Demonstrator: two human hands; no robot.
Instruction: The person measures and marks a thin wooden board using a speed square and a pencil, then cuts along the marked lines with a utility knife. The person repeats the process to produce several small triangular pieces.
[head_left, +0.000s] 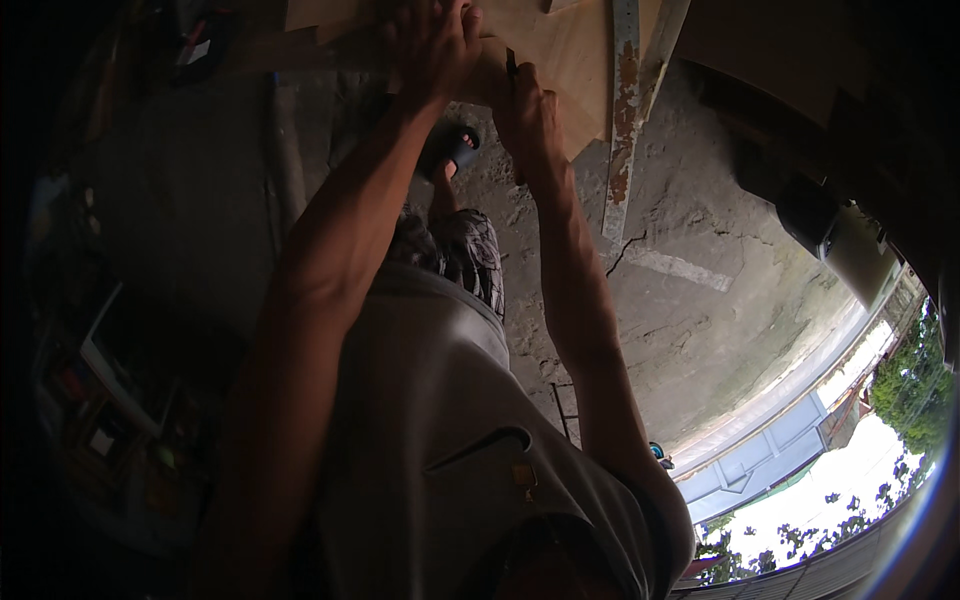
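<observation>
Left hand [435, 40] on wooden sheet [575, 75] at top, fingers partly spread. Right hand [530, 118] just beside, fingers curled around dark slim tool [511, 66]. Worn metal strip [625, 95] farther right. Lower left, box-like container [118, 390], contents too dark to tell.

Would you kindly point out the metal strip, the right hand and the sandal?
Metal strip [624, 120], head view: mid-length.
Right hand [532, 116], head view: its back.
Sandal [464, 153], head view: its upper.
</observation>
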